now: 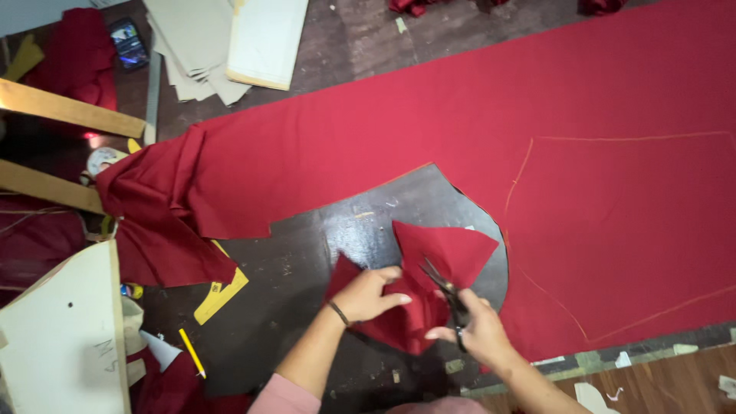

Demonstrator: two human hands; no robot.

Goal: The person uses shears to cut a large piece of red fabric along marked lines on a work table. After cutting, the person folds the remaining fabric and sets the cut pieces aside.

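Two bare forearms come up from the bottom edge. The left hand [366,294] wears a thin dark band at the wrist, and a pink sleeve [284,396] bunches above the forearm. The right hand [477,331] wears no ring or band.

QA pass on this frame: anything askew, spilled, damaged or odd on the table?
Nothing damaged. The red cloth lies flat except at its left end, which is bunched up at the table's left side. The left hand holds a cut red piece while the right hand works the scissors. Small scraps litter the near edge.
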